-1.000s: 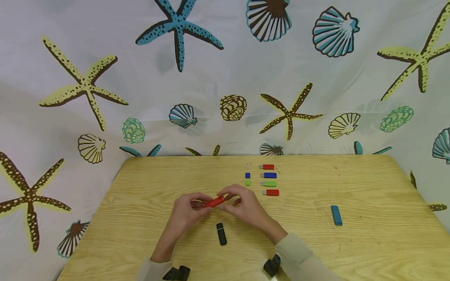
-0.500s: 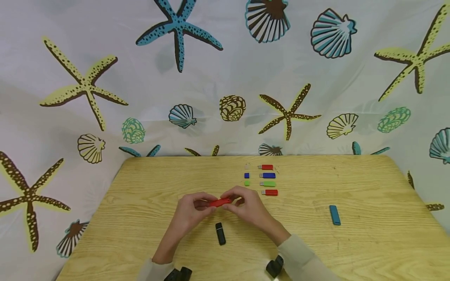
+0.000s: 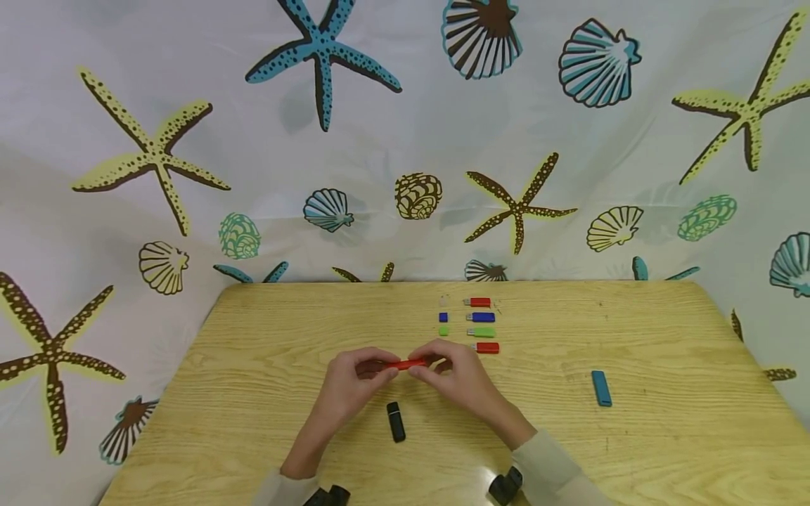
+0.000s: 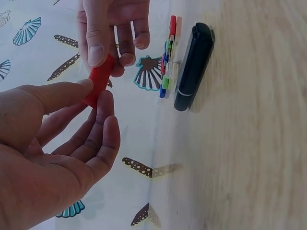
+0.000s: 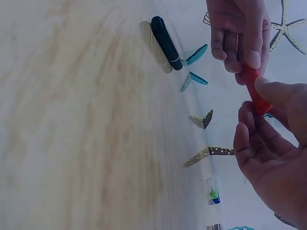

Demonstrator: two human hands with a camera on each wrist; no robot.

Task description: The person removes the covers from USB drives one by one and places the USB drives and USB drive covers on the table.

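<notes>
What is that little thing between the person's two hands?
A small red stick, pinched at opposite ends by the left hand and the right hand; the head view shows it.

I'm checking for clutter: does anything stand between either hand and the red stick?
Nothing visible does: the left hand and right hand pinch the red stick directly, at opposite ends. The black stick lies apart from them on the table.
</notes>
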